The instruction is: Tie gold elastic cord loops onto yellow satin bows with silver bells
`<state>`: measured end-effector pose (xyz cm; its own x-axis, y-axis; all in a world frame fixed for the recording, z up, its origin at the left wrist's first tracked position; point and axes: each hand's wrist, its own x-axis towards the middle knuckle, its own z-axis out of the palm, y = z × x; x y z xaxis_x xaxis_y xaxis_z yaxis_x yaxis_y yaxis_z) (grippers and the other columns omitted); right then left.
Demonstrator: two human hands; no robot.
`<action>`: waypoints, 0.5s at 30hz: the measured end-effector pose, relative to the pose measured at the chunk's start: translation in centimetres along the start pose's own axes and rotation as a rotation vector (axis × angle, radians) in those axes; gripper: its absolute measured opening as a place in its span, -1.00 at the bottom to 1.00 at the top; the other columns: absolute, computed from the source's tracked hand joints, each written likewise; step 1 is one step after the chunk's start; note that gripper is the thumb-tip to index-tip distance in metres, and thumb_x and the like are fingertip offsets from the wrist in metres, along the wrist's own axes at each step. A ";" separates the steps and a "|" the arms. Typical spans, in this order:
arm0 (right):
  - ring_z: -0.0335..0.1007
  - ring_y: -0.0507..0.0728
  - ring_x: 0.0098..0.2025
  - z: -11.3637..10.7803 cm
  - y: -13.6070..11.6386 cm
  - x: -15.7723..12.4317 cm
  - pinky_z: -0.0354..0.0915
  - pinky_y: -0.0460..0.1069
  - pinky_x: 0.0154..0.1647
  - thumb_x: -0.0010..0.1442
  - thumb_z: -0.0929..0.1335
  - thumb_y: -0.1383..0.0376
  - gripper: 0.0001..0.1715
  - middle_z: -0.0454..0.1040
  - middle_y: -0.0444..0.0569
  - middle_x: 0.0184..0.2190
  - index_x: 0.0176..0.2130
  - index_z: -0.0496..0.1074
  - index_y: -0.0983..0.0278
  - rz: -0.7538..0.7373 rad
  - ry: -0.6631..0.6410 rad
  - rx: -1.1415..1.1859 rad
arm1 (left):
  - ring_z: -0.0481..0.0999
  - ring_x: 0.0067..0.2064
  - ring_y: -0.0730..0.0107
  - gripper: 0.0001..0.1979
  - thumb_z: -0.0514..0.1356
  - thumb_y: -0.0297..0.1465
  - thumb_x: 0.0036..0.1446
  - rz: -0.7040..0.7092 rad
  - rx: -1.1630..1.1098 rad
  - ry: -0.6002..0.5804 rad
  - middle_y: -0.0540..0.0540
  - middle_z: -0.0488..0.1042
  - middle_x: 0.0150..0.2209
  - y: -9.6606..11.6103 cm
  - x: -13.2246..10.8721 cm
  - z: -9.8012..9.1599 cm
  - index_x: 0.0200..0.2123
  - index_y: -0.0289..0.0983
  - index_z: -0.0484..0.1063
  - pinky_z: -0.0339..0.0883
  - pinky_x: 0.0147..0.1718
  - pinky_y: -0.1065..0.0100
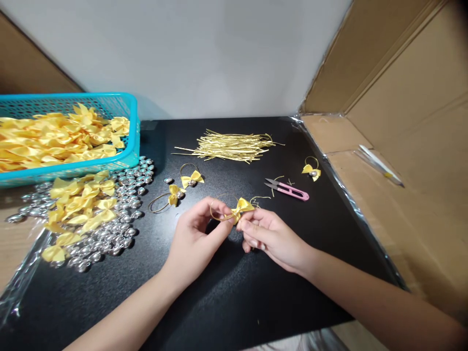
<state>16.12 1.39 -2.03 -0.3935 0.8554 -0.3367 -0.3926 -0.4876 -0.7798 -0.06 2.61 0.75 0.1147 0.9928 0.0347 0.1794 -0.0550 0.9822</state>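
Note:
My left hand (203,226) pinches a thin gold cord loop (215,217) between thumb and forefinger, close to a yellow ribbon bow (243,207). From the other side, my right hand (268,236) grips the lower right part of that same bow with closed fingers. The bow is tilted, and its underside is hidden by the fingertips. Behind it, loose cord ends lie on the black table. Finished-looking bows, each with a silver bell and a gold loop, rest nearby: one bow (192,179) and another bow (175,195) to the left, and a third bow (312,170) to the right.
A blue basket (137,131) full of yellow bows stands at the left. Beside it are loose bows (84,200) on silver bells (106,243). Gold cords (234,146) lie at the back, pink thread snips (288,190) at the right. A white pointed tool (380,165) rests on cardboard.

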 end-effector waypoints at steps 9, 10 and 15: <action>0.06 -0.11 -0.63 -0.2 -0.4 0.0 0.13 -0.10 -0.49 0.00 0.53 0.04 -0.58 0.17 -0.33 -0.68 -0.38 0.45 0.32 -0.012 -0.001 -0.078 | 0.43 -0.39 0.46 -0.96 0.29 -0.47 0.05 0.053 0.033 -0.014 0.02 0.52 -0.43 -0.7 -0.1 -0.2 -0.39 -0.23 0.50 0.34 -0.34 0.44; 0.07 -0.11 -0.63 -0.3 -0.4 -0.1 0.15 -0.10 -0.48 0.01 0.53 0.04 -0.58 0.17 -0.33 -0.68 -0.38 0.45 0.32 -0.013 -0.001 -0.083 | 0.42 -0.39 0.45 -0.96 0.28 -0.47 0.06 0.054 0.034 -0.016 0.01 0.52 -0.41 -0.8 -0.1 -0.2 -0.37 -0.22 0.50 0.34 -0.34 0.43; 0.15 -0.09 -0.60 -0.4 -0.4 0.0 0.18 -0.10 -0.48 0.03 0.52 0.04 -0.58 0.20 -0.29 -0.66 -0.41 0.42 0.31 -0.031 -0.023 -0.109 | 0.43 -0.37 0.42 -0.95 0.28 -0.47 0.06 0.059 0.045 -0.025 -0.02 0.53 -0.39 -1.0 -0.2 -0.3 -0.35 -0.23 0.50 0.32 -0.34 0.39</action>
<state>16.62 1.64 -1.87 -0.4023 0.8647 -0.3006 -0.3129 -0.4384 -0.8426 -0.53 2.49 -0.20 0.1504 0.9848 0.0874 0.2148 -0.1189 0.9694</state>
